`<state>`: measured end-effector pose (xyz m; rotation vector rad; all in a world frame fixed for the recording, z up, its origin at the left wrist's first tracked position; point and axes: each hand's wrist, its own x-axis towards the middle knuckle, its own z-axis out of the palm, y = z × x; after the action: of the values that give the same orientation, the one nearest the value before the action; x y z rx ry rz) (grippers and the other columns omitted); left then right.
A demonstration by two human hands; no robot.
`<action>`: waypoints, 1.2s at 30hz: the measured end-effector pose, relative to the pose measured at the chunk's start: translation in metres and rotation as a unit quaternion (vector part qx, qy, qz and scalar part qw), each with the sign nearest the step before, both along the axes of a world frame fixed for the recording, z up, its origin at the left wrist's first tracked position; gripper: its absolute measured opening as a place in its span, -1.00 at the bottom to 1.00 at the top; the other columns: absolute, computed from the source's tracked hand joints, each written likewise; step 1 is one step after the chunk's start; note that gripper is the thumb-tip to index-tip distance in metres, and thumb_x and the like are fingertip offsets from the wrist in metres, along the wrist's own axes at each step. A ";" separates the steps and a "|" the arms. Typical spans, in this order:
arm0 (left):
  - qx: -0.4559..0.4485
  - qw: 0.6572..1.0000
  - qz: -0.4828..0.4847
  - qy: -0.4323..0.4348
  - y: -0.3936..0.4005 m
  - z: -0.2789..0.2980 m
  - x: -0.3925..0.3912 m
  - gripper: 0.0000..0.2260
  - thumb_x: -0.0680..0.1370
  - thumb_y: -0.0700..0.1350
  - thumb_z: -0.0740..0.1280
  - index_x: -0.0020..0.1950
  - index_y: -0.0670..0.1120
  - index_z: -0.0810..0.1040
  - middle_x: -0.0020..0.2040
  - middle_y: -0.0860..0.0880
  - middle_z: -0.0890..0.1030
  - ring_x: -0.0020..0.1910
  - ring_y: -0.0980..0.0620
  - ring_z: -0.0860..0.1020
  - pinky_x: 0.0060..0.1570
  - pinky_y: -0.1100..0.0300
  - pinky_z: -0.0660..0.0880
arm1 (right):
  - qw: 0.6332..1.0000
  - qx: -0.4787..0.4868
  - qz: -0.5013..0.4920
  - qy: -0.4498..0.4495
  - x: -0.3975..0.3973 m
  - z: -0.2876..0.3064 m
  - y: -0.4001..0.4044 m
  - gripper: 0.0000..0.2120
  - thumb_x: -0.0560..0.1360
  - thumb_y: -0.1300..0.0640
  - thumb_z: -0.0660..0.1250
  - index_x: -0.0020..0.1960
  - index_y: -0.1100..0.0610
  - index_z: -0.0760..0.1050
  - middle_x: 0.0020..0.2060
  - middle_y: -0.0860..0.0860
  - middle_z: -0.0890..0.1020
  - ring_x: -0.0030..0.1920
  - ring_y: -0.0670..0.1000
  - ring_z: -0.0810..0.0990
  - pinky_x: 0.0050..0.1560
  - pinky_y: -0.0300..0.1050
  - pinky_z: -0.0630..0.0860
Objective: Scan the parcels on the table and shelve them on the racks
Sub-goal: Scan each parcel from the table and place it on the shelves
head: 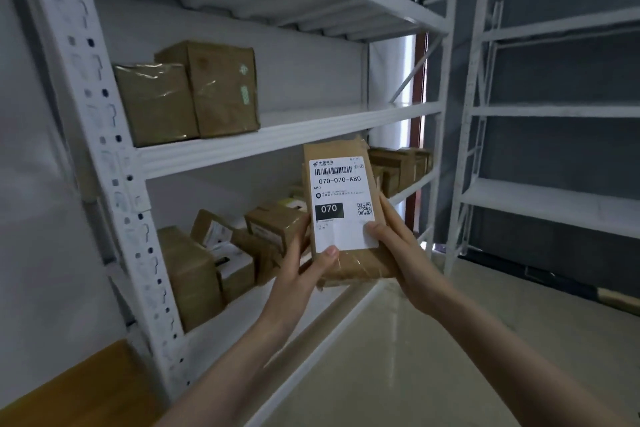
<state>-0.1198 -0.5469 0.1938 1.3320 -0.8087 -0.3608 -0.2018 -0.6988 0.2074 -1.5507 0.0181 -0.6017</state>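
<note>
I hold a flat brown cardboard parcel (343,211) upright in front of the white rack (242,146). Its white shipping label faces me, with a barcode, "070-070-A80" and a black "070" block. My left hand (304,263) grips its lower left edge, thumb on the label's bottom. My right hand (394,243) grips its right side, thumb on the label's lower right corner. The parcel hangs level with the rack's lower shelf, just out from its front edge.
Two taped brown boxes (187,97) stand on the middle shelf at the left. Several boxes (221,253) crowd the lower shelf, with more (401,166) at its far end. A second white rack (554,111) stands to the right. A yellow-brown surface (79,388) lies at bottom left.
</note>
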 end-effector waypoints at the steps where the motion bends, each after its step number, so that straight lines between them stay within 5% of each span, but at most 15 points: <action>1: -0.002 1.000 0.001 -0.004 -0.011 0.005 0.010 -0.41 0.40 0.12 0.33 0.41 0.27 0.25 0.23 0.24 0.52 0.19 0.23 0.52 -0.11 0.41 0.53 | 1.000 -0.007 0.001 -0.001 0.009 0.007 -0.011 -0.50 0.42 -0.11 0.27 0.29 -0.43 0.21 0.24 -0.15 0.49 0.21 0.00 0.54 0.09 -0.03 0.60; 7: -0.017 0.999 0.018 -0.036 -0.064 0.053 0.082 -0.36 0.39 0.14 0.34 0.45 0.21 0.25 0.26 0.17 0.54 0.16 0.16 0.56 -0.05 0.29 0.56 | 0.999 -0.025 0.041 -0.013 0.082 0.059 -0.069 -0.41 0.43 -0.05 0.27 0.41 -0.31 0.19 0.22 -0.12 0.55 0.18 0.03 0.59 0.01 -0.06 0.60; 9: -0.019 0.998 0.032 -0.046 -0.075 0.069 0.103 -0.43 0.43 0.13 0.33 0.42 0.21 0.28 0.24 0.18 0.54 0.13 0.22 0.56 -0.06 0.36 0.55 | 0.998 -0.039 0.050 -0.010 0.106 0.077 -0.080 -0.40 0.43 -0.07 0.27 0.42 -0.30 0.19 0.26 -0.06 0.52 0.20 0.09 0.57 0.04 0.00 0.60; 13: -0.004 0.995 0.068 -0.076 -0.088 0.103 0.137 -0.51 0.54 0.08 0.29 0.45 0.19 0.27 0.09 0.29 0.54 -0.10 0.38 0.59 -0.20 0.42 0.52 | 0.996 -0.042 0.080 -0.009 0.145 0.109 -0.097 -0.46 0.42 -0.04 0.25 0.40 -0.20 0.28 0.19 -0.03 0.58 0.04 0.00 0.64 -0.20 -0.17 0.58; 16: 0.021 0.992 0.088 -0.088 -0.094 0.128 0.152 -0.55 0.56 0.14 0.24 0.44 0.19 0.28 0.00 0.34 0.50 -0.22 0.47 0.54 -0.26 0.40 0.50 | 0.994 -0.020 0.106 0.020 0.173 0.134 -0.110 -0.47 0.41 -0.07 0.29 0.37 -0.10 0.34 0.19 0.04 0.58 0.06 0.05 0.64 -0.08 -0.01 0.61; 18: 0.041 0.991 0.096 -0.083 -0.096 0.147 0.163 -0.58 0.57 0.17 0.22 0.42 0.20 0.31 0.02 0.32 0.51 -0.08 0.36 0.54 -0.16 0.25 0.52 | 0.991 0.003 0.115 0.064 0.191 0.150 -0.121 -0.48 0.40 -0.10 0.33 0.34 -0.05 0.41 0.21 0.10 0.58 0.16 0.15 0.59 0.10 0.16 0.56; 21: 0.095 0.986 0.121 -0.068 -0.097 0.175 0.175 -0.56 0.55 0.25 0.20 0.41 0.19 0.35 0.18 0.12 0.54 0.15 0.09 0.50 -0.02 0.01 0.55 | 0.986 0.011 0.121 0.117 0.215 0.176 -0.131 -0.56 0.45 -0.11 0.31 0.28 0.01 0.46 0.20 0.12 0.55 0.18 0.18 0.54 0.07 0.24 0.52; 28: 0.224 0.956 0.155 -0.113 -0.102 0.215 0.186 -0.49 0.44 0.33 0.26 0.27 0.07 0.46 0.05 0.06 0.61 0.07 0.03 0.60 0.07 0.01 0.60 | 0.965 -0.034 0.194 0.176 0.266 0.219 -0.143 -0.70 0.48 -0.10 0.21 0.10 0.05 0.48 0.05 0.15 0.56 0.10 0.19 0.49 0.09 0.20 0.37; 31: 0.241 0.931 0.229 -0.147 -0.106 0.217 0.196 -0.53 0.47 0.17 0.38 0.27 -0.06 0.47 0.10 -0.01 0.62 0.03 0.03 0.63 0.02 0.05 0.62 | 0.950 -0.046 0.237 0.196 0.281 0.228 -0.153 -0.73 0.47 -0.09 0.21 -0.01 0.08 0.49 0.03 0.16 0.55 0.07 0.20 0.48 0.00 0.16 0.39; 36: 0.288 0.808 0.422 -0.293 -0.110 0.212 0.204 -0.52 0.42 0.25 0.39 -0.03 -0.18 0.64 -0.18 -0.09 0.69 -0.24 -0.01 0.67 -0.15 -0.01 0.64 | 0.935 -0.050 0.278 0.213 0.303 0.229 -0.157 -0.69 0.50 -0.15 0.15 0.09 0.04 0.45 0.08 0.15 0.55 0.15 0.24 0.46 0.08 0.25 0.36</action>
<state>0.0845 -0.6570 0.4058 2.2857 -0.5144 0.6056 0.1016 -0.8558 0.4365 -1.6631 -0.1218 0.1885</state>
